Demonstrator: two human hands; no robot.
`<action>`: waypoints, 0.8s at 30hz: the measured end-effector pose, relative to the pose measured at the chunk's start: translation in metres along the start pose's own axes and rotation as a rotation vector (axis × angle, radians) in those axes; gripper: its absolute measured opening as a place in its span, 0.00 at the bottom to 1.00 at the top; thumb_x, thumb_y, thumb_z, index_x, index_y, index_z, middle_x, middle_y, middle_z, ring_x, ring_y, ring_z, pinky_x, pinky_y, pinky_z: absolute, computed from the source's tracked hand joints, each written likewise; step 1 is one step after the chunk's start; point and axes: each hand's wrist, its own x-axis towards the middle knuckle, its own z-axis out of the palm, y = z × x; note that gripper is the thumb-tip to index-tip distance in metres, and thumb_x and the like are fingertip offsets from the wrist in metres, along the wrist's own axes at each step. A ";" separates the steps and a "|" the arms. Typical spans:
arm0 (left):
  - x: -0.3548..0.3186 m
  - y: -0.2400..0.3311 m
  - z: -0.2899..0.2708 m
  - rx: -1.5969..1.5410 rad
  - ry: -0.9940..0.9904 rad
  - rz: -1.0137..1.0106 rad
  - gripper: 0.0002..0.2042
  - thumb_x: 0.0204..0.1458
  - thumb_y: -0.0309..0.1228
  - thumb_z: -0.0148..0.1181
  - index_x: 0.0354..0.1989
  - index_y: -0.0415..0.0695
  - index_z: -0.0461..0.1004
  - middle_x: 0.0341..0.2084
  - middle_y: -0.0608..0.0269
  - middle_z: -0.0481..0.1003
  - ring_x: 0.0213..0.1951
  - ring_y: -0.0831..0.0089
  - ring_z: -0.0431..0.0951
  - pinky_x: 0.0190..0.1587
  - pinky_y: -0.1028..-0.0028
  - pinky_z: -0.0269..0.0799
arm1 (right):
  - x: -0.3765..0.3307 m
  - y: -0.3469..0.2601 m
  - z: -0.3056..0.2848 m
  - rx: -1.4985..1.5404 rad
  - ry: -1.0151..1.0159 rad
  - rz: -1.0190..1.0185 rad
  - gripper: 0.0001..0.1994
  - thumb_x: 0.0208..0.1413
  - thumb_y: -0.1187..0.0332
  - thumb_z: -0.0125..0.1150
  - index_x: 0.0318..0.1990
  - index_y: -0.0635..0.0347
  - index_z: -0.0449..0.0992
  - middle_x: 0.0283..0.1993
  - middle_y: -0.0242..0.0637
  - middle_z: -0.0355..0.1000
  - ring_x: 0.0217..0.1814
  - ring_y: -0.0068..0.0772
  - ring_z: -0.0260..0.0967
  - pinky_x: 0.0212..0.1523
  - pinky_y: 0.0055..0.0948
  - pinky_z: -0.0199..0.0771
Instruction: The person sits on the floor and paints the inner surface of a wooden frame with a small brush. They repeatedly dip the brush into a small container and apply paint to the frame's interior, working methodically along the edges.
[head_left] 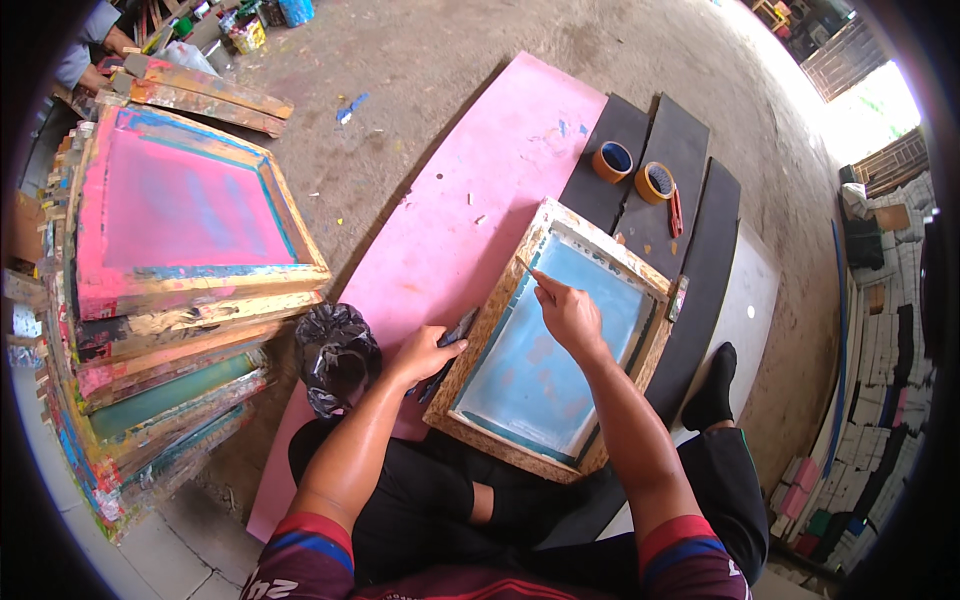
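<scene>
A wooden silk-screen frame (515, 283) with a blue mesh (520, 370) rests tilted across my lap and the sheets. My right hand (572, 318) is over the mesh, its fingers closed on a thin pointed stick-like tool (527, 266). The tool's tip meets the upper left inner edge of the frame. My left hand (428, 356) is at the frame's left side, thumb toward the wood. Its fingers close round a dark grey object (458, 328), mostly hidden, whose kind I cannot make out. Left of that hand sits a crumpled black plastic bag (336, 358).
Pink (480, 170) and black sheets (685, 135) lie under the frame. Two tape rolls (612, 161) and a red cutter knife (676, 213) lie on the black ones. Stacked paint-stained screens (190, 200) stand at left. Another person's hand (118, 42) shows far left; piled bundles (880, 350) line the right.
</scene>
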 end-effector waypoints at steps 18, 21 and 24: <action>0.000 -0.006 0.002 0.024 0.026 0.040 0.18 0.63 0.41 0.70 0.37 0.33 0.81 0.24 0.57 0.79 0.30 0.73 0.75 0.37 0.62 0.72 | 0.018 -0.013 0.008 -0.179 -0.039 -0.108 0.18 0.70 0.60 0.63 0.65 0.38 0.82 0.38 0.53 0.83 0.43 0.61 0.82 0.47 0.52 0.82; 0.001 -0.006 0.002 -0.015 0.024 0.074 0.20 0.63 0.43 0.71 0.37 0.32 0.81 0.23 0.52 0.79 0.29 0.70 0.77 0.36 0.60 0.72 | 0.032 -0.019 0.003 -0.094 -0.043 -0.113 0.19 0.69 0.60 0.62 0.65 0.36 0.82 0.43 0.51 0.85 0.48 0.58 0.83 0.51 0.53 0.82; 0.003 -0.011 0.002 -0.024 0.035 0.081 0.20 0.62 0.43 0.71 0.37 0.33 0.81 0.24 0.51 0.80 0.29 0.68 0.77 0.37 0.60 0.73 | 0.019 -0.015 -0.004 -0.050 0.012 -0.070 0.19 0.70 0.59 0.62 0.66 0.35 0.82 0.44 0.49 0.85 0.49 0.57 0.83 0.52 0.50 0.82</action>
